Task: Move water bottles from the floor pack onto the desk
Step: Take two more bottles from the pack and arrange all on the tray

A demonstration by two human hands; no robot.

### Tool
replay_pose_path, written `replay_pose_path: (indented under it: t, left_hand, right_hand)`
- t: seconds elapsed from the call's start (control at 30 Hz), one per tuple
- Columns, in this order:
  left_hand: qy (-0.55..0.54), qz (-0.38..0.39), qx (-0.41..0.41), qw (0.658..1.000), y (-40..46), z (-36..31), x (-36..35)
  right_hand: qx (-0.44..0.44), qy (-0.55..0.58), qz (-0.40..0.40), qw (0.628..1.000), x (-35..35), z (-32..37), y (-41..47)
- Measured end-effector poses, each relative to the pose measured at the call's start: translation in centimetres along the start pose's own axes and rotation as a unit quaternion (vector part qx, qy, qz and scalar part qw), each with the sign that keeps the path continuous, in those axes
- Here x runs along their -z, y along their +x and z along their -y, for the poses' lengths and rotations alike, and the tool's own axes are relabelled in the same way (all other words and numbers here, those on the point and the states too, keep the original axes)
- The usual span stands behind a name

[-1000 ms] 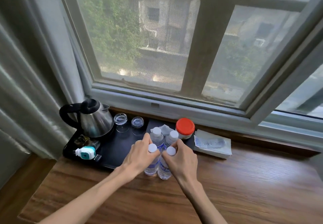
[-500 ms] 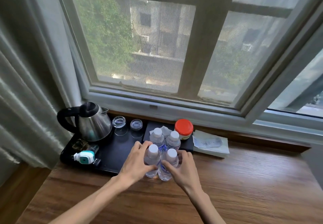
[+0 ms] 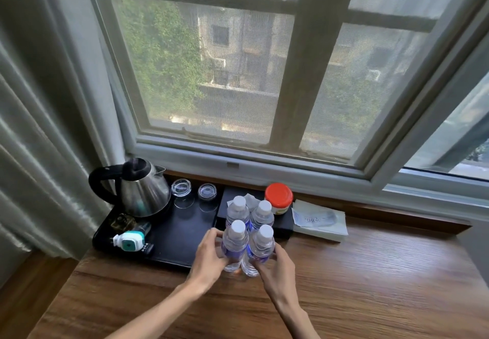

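Note:
Several clear water bottles with white caps stand upright in a tight cluster on the wooden desk (image 3: 370,285). My left hand (image 3: 209,256) wraps the lower body of the front left bottle (image 3: 235,240). My right hand (image 3: 275,264) wraps the base of the front right bottle (image 3: 260,246). Two more bottles, the back left bottle (image 3: 238,210) and the back right bottle (image 3: 262,215), stand just behind them, untouched. The floor pack is out of view.
A black tray (image 3: 180,235) at the left holds a steel kettle (image 3: 143,193), two upturned glasses (image 3: 181,189) and a small white and teal device (image 3: 129,240). A red-lidded jar (image 3: 278,197) and a paper packet (image 3: 318,219) lie by the window sill. A curtain hangs at the left.
Both hands have slid down from the caps to the bodies of the two front bottles. The camera has moved closer and tilted slightly; the bottles stay in place.

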State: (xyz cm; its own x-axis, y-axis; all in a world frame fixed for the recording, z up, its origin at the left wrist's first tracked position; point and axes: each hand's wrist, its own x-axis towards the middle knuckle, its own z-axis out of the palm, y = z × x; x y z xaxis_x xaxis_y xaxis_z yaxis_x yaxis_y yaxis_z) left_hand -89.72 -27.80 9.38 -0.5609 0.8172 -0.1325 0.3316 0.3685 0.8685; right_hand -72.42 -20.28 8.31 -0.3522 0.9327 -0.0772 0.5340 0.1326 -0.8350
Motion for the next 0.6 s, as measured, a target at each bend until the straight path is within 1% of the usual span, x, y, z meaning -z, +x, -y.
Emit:
replay_pose_path:
  t: [0.17,0.33,0.5,0.6]
  left_hand:
    - [-0.034,0.018,0.012,0.999,0.5,0.8,0.0]
    - [-0.039,0.081,0.033,0.995,1.6,2.8,-0.6]
    - [-0.065,0.074,0.006,0.995,1.2,3.1,-1.0]
    - [-0.077,0.042,0.006,0.996,0.1,3.0,-0.6]
  right_hand:
    - [-0.025,0.008,0.03,0.999,-0.5,-0.6,0.3]
    - [-0.038,0.023,0.045,0.998,-2.1,-1.8,0.0]
    - [-0.049,0.063,0.019,0.997,-2.6,-1.8,-0.3]
    - [-0.047,0.083,0.001,0.995,-3.0,-1.7,-1.0]
